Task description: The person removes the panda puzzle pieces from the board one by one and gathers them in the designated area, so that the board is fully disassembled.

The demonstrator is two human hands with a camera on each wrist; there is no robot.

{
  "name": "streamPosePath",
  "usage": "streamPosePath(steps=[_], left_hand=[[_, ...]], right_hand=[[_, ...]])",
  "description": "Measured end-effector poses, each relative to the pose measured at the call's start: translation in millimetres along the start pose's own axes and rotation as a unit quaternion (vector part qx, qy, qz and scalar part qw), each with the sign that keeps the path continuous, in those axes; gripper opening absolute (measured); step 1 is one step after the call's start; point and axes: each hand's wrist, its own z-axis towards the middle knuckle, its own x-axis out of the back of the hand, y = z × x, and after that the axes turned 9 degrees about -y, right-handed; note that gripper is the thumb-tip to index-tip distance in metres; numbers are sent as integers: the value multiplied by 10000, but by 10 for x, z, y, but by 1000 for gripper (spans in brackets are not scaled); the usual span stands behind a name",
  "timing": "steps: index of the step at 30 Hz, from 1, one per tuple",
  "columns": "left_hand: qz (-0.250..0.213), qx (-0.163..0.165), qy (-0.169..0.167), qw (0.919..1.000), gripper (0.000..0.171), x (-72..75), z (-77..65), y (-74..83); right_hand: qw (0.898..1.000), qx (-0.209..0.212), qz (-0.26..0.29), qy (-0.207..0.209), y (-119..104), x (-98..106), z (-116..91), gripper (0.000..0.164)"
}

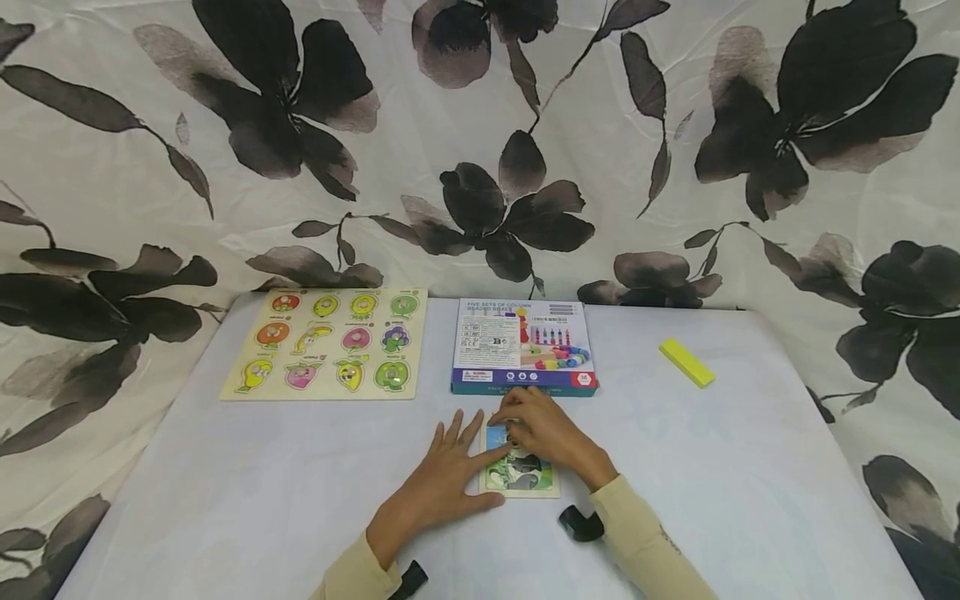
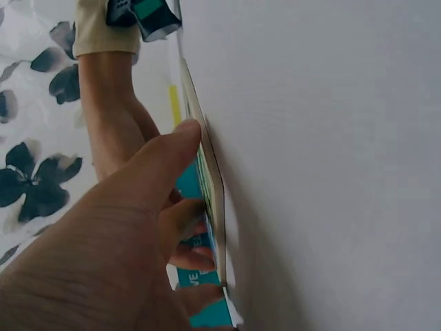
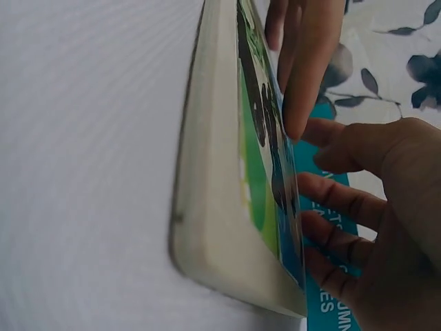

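A small wooden picture board (image 1: pixel 534 482) lies flat near the middle of the table, showing a black-and-white animal on green and blue. My left hand (image 1: pixel 442 479) is spread beside its left edge, with the index finger reaching over the picture and the thumb near the lower corner. My right hand (image 1: pixel 553 435) bends over the upper part of the board and hides some of it. In the right wrist view, the fingertips of the right hand (image 3: pixel 386 207) touch down at the far side of the board (image 3: pixel 217 207), spread apart.
Just behind the board lies a flat box (image 1: pixel 525 389) labelled as column beaded boxes. A fruit puzzle board (image 1: pixel 322 392) is at the back left. To the right sits a yellow block (image 1: pixel 686 362). A floral cloth (image 1: pixel 637 125) hangs behind the table.
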Motion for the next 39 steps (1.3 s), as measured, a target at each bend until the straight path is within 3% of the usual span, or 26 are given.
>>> streamPosePath(steps=[21, 39], left_hand=[[254, 63, 86, 9996, 72, -19, 48, 44], [293, -35, 115, 9995, 67, -26, 48, 58]], right_hand=[[9999, -38, -108, 43, 7, -12, 12, 28], [9990, -162, 421, -41, -1, -28, 38, 29]])
